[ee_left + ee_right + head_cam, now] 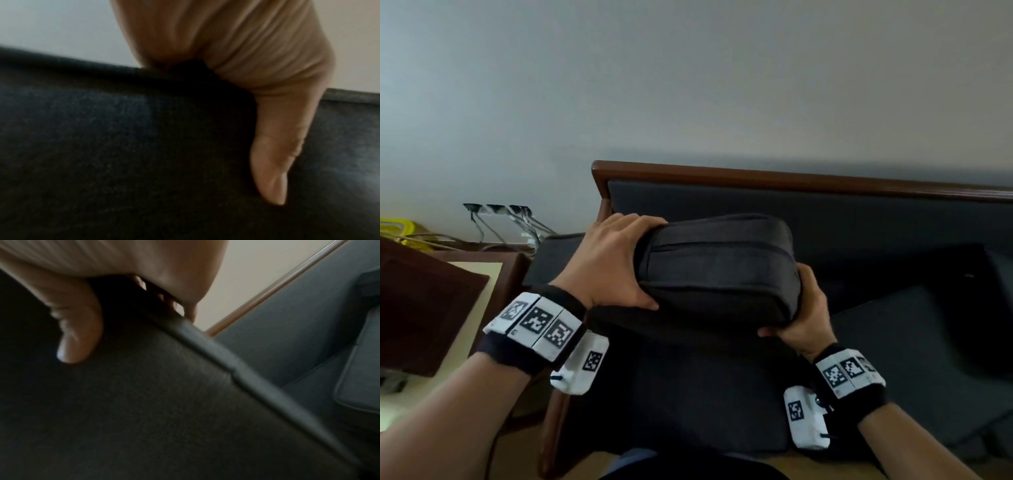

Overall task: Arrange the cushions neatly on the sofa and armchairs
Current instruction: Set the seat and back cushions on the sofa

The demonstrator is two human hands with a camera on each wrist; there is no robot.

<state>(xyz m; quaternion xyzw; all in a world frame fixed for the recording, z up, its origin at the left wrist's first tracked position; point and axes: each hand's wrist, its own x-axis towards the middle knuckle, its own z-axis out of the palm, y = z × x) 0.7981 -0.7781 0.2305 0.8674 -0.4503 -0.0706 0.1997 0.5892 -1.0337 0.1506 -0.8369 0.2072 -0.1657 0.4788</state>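
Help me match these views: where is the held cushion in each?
Head: cushion centre, between both hands.
Left wrist: dark fabric across the lower frame, thumb on it.
Right wrist: lower left, thumb on it.
Shared landmark: cushion's piped edge.

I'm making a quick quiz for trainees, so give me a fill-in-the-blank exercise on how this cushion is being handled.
1. The dark grey cushion is held by ____ hands.
2. The left hand grips the cushion's ____ end.
3. The top rail of the sofa behind the cushion is made of ____.
4. The right hand presses its ____ against the cushion's near face.

Missing words: two; left; wood; thumb
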